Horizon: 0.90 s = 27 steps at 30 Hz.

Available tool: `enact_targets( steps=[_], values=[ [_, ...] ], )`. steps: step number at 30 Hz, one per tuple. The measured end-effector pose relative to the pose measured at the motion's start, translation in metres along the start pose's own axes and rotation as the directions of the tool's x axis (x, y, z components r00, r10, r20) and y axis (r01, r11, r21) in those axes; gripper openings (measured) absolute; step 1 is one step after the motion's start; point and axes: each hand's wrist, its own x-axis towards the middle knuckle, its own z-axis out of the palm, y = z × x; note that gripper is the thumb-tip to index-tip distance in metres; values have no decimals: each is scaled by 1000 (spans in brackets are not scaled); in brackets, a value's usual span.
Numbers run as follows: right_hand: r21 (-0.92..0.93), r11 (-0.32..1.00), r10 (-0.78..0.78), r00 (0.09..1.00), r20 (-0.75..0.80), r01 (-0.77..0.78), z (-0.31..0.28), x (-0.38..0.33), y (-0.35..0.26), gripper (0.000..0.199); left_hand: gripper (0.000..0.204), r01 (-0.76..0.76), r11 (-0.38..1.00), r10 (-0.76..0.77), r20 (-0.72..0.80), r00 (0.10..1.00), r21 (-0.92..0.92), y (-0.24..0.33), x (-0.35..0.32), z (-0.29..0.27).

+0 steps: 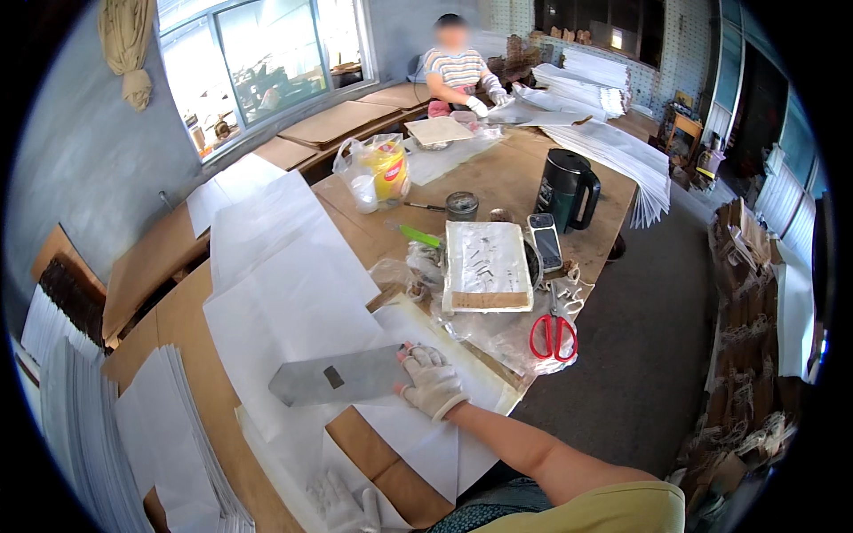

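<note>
My right hand, in a white glove with bare fingertips, grips the right end of a flat grey plate. The plate has a pointed left end and a small dark patch, and it lies over white paper sheets. Just below it is a folded white paper piece with a brown strip. My left hand, also gloved in white, rests at the lower edge on the paper beside that strip. It is slightly blurred, with its fingers apart and nothing seen in them.
Red-handled scissors, a paste-smeared board, a phone, a tin and a black kettle stand farther along the table. Paper stacks are at left. A gloved co-worker sits at the far end.
</note>
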Motion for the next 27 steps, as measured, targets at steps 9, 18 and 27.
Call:
enact_targets(
  steps=[9,18,27],
  values=[
    [62,998,-2,999,-41,5,1,1,15,69,77,-78,977,72,38,997,197,16,14,5],
    [84,995,-49,994,-101,57,9,7,32,67,74,-124,957,102,95,990,264,24,23,4],
    [89,996,-4,996,-85,12,4,5,20,62,72,-138,926,72,194,978,351,27,14,-6]
  ],
)
